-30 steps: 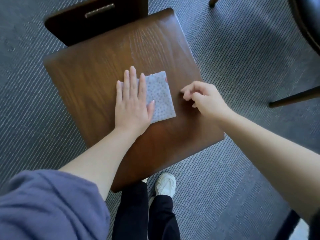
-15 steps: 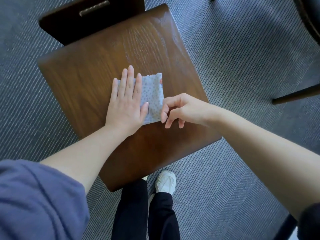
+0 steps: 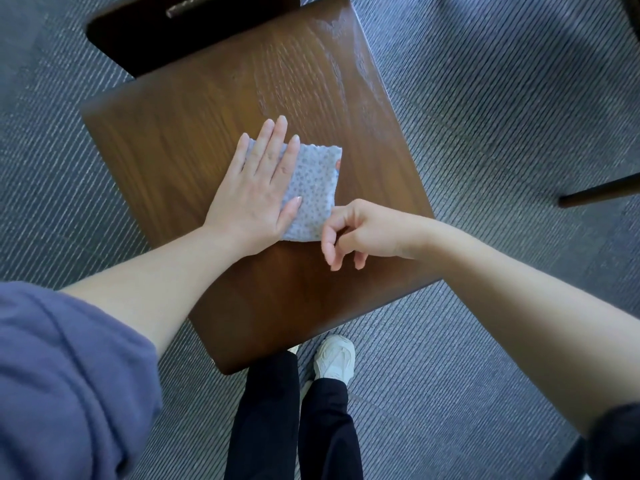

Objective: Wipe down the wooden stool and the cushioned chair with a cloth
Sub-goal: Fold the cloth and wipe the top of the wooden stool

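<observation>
While the left hand lies flat, straight fingers pressing the dotted blue cloth onto the middle of the wooden stool seat, the right hand curls its fingers at the cloth's near right corner. Whether it pinches that corner cannot be told.

Loose purple-blue sleeve in soft folds on the left arm, ending above the elbow. Forearms bare down to the left hand and right hand. Edge of a black sleeve on the right arm. Black straight-cut trousers. One white lace-up trainer.
</observation>
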`<state>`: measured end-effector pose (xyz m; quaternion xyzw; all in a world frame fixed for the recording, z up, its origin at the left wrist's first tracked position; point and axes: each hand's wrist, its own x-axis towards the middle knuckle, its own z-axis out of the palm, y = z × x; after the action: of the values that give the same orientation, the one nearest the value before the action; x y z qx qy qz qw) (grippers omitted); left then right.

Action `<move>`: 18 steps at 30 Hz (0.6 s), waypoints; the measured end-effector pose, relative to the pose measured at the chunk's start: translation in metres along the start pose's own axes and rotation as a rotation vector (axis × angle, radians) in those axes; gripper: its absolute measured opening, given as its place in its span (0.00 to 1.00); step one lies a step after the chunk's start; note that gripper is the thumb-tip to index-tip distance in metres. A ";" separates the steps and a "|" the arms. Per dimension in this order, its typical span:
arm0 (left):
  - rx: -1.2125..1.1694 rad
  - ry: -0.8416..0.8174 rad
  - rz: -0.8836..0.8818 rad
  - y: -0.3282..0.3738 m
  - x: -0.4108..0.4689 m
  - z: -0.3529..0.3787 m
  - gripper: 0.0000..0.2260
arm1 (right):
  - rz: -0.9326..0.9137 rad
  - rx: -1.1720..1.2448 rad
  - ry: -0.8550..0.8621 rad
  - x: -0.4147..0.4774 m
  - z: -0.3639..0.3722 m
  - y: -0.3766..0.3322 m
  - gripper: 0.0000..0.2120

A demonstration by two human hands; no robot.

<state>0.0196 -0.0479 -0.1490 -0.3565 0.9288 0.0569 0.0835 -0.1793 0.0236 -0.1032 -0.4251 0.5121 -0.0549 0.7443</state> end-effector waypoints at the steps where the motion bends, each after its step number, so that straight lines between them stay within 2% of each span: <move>1: 0.001 0.001 -0.001 0.000 0.000 0.000 0.32 | -0.010 0.002 0.021 -0.001 -0.001 0.001 0.15; 5: -0.007 0.001 0.002 0.000 0.000 -0.002 0.32 | -0.016 0.125 -0.012 0.003 0.004 -0.003 0.16; 7: -0.011 -0.006 0.009 -0.001 0.001 -0.003 0.32 | -0.001 0.083 -0.047 0.003 0.005 -0.004 0.17; 10: -0.007 -0.023 0.018 -0.001 0.001 -0.004 0.32 | -0.002 0.016 0.028 -0.001 -0.004 -0.004 0.16; 16: 0.010 -0.020 0.009 0.001 0.001 -0.004 0.32 | 0.039 0.032 -0.046 -0.009 -0.003 0.001 0.16; 18: 0.015 -0.021 -0.004 0.001 0.001 -0.003 0.32 | 0.062 0.060 -0.012 -0.017 -0.003 0.008 0.18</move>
<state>0.0175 -0.0483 -0.1461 -0.3573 0.9275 0.0535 0.0962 -0.1925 0.0358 -0.0966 -0.3868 0.5188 -0.0448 0.7611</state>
